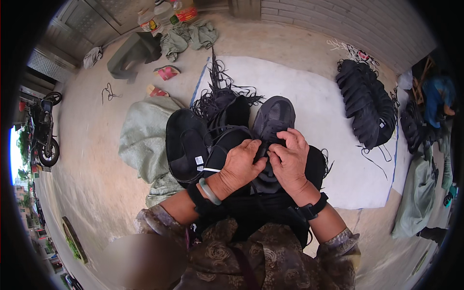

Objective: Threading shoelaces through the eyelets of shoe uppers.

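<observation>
A: Grip?
B: L hand [243, 162] & R hand [290, 159] at dk shoe's [274, 116] throat, fingers curled; can't tell if clamped.
A: Shoe loc.?
B: Over white sheet's [316, 111] L part; 2 hands opposed, prob. to steady it.

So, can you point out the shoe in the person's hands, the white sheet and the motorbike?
Shoe [274, 117]: head view, on its toe.
Sheet [320, 108]: head view, on a bare stretch.
Motorbike [42, 124]: head view, on its body.
</observation>
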{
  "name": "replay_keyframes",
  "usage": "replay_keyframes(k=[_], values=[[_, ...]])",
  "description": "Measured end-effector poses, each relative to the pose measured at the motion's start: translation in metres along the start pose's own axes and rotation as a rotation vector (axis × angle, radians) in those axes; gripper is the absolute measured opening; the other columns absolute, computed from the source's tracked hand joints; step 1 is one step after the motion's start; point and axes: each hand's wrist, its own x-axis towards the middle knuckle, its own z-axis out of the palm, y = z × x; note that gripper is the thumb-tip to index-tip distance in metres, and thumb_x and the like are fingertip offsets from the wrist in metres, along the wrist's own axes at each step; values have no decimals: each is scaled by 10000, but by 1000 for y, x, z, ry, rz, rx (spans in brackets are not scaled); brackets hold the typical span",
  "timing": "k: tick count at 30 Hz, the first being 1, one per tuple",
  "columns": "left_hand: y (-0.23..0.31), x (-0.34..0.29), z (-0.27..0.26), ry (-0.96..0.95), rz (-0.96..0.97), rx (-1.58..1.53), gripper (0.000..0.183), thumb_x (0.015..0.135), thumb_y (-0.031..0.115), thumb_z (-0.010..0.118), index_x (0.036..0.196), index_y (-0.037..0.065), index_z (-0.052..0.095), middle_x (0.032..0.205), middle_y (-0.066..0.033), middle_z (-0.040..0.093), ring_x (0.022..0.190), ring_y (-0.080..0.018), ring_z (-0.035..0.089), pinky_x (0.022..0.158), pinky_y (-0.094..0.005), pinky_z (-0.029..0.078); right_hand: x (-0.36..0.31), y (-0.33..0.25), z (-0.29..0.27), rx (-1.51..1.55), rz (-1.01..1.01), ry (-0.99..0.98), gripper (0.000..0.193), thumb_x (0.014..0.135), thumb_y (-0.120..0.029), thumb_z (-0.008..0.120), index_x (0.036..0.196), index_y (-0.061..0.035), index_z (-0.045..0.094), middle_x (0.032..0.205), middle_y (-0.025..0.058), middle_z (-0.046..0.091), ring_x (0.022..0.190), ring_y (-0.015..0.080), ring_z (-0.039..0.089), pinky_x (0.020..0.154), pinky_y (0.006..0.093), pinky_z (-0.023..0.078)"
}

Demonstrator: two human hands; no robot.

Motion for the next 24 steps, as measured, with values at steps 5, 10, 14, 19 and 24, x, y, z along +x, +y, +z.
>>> replay_keyframes(k=[5,10,14,19,24], values=[[-1,2,1,25,-67,-184,299,685,61,673,957,-13,572,811,-118,570,644,-210,593,567,-282,490,3,2,9,-30,-11,-51,129,620,-96,652,738,-74,603,1072,76,512,1131,305,404,901,461,308],[-3,4,4,51,11,-218,287,689,25,667,957,-15,572,794,-108,565,628,-202,587,571,-273,486,7,5,6,-137,-116,-99,125,624,-89,627,724,-38,575,1095,94,495,1156,299,387,953,534,266],[-4,2,1,56,-7,-172,278,696,35,667,951,-26,576,801,-112,569,633,-207,591,570,-274,486,-6,-4,-27,-235,-115,-257,102,632,-50,592,716,-15,547,1121,115,477,1190,297,366,999,595,188],[-4,-1,-2,53,-14,-142,282,703,64,663,949,-42,578,800,-124,571,654,-239,597,580,-288,493,-81,51,-94,-374,19,-301,104,660,-6,574,739,-29,511,1086,94,497,1133,292,429,1012,563,191],[7,3,-4,59,54,71,288,688,130,681,930,-5,603,900,-126,567,805,-306,569,713,-364,473,-171,131,-135,-416,184,-346,115,668,-32,585,762,-52,521,1036,84,517,1106,298,452,997,529,232]])
